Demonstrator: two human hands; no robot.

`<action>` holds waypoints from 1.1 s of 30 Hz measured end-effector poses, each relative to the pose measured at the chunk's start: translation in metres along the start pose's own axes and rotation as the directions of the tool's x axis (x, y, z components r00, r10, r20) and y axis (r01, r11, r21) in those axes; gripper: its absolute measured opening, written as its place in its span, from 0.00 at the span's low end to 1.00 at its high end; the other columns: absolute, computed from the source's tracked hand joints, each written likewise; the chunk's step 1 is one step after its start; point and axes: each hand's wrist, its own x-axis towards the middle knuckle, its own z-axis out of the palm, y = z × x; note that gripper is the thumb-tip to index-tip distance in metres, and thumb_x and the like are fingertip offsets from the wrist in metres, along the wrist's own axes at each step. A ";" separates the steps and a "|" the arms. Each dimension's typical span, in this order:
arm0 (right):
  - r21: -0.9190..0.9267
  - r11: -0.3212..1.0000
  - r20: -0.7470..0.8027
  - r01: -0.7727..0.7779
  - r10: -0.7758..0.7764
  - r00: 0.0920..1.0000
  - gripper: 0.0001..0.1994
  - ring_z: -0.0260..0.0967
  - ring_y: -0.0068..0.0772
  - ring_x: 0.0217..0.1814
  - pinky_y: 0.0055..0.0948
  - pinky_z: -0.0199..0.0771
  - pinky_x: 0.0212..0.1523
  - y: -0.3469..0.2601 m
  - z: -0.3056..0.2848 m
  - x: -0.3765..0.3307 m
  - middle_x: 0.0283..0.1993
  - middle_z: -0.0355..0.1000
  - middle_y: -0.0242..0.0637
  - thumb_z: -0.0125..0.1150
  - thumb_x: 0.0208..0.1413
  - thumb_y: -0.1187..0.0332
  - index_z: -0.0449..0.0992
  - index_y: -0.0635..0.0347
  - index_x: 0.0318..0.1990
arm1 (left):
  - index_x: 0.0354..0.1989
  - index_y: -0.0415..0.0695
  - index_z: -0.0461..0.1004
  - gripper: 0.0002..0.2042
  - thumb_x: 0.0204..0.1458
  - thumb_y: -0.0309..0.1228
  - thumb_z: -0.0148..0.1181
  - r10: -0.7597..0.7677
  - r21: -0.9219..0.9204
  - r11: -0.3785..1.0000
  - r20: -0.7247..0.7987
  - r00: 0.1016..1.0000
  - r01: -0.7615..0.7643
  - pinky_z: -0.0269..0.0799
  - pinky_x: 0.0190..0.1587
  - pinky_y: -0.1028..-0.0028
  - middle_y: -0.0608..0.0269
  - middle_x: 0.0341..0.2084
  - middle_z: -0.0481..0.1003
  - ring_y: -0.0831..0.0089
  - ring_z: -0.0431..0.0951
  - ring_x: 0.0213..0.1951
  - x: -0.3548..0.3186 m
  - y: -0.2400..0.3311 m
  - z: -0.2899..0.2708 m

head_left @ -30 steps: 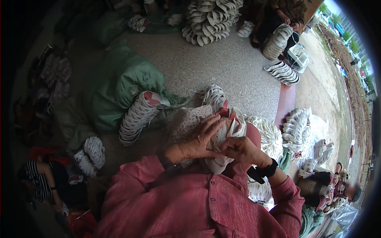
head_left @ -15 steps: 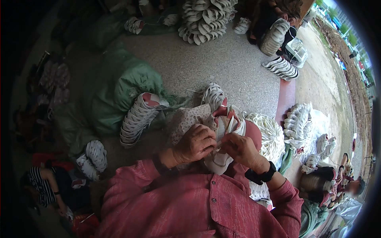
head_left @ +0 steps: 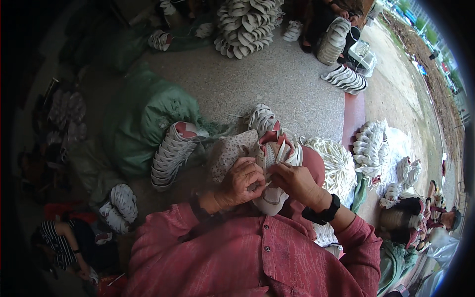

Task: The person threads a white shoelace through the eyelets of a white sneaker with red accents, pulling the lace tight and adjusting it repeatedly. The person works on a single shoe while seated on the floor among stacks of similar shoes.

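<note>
A white shoe upper [head_left: 271, 200] with red lining rests on my lap, its toe toward me and its tongue area open. My left hand [head_left: 243, 180] is closed at its left side, thumb and fingers pinched together by the lace holes. Across the front of the upper, my right hand [head_left: 296, 183] pinches with bent fingers. A pale bit of shoelace [head_left: 268, 184] shows between the two hands; the fingers hide most of it. Just beyond the upper is another white shoe upper [head_left: 262, 118]. A bundle of white shoelaces [head_left: 335, 166] lies to the right of my knee.
Stacked uppers [head_left: 173, 156] lean by a large green sack [head_left: 148, 116] on the left. More stacks [head_left: 247, 27] stand at the back, with a row of uppers [head_left: 346, 79] on the floor. Other people sit around, one in a striped top [head_left: 55, 242] at lower left.
My right hand has shifted slightly left and down toward my left hand. The left hand has turned a little, its fingers curling into a ring. The view has tilted slightly.
</note>
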 end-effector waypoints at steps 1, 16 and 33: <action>-0.040 0.999 -0.010 0.033 -0.033 0.999 0.13 0.78 0.46 0.34 0.39 0.78 0.33 0.000 0.000 -0.001 0.36 0.77 0.38 0.66 0.56 0.68 0.75 0.56 0.48 | 0.32 0.48 0.72 0.10 0.41 0.24 0.67 0.013 0.034 0.999 -0.034 0.999 -0.012 0.69 0.57 0.57 0.64 0.33 0.74 0.60 0.76 0.42 -0.002 -0.004 0.003; -0.242 0.930 0.005 0.276 -0.283 0.959 0.16 0.75 0.39 0.33 0.36 0.75 0.32 0.021 0.005 0.002 0.35 0.70 0.35 0.66 0.51 0.68 0.73 0.57 0.46 | 0.45 0.45 0.69 0.21 0.42 0.33 0.66 0.107 0.179 0.978 0.008 0.994 -0.107 0.64 0.60 0.51 0.54 0.49 0.69 0.52 0.70 0.54 -0.009 -0.024 0.017; -0.499 0.775 0.209 0.388 -0.327 0.922 0.15 0.76 0.43 0.38 0.38 0.76 0.39 0.006 -0.021 0.034 0.40 0.70 0.40 0.62 0.54 0.70 0.67 0.63 0.46 | 0.71 0.39 0.51 0.55 0.40 0.54 0.77 -0.067 0.088 0.994 0.056 0.996 0.062 0.48 0.73 0.47 0.41 0.66 0.58 0.45 0.57 0.69 0.003 -0.015 0.022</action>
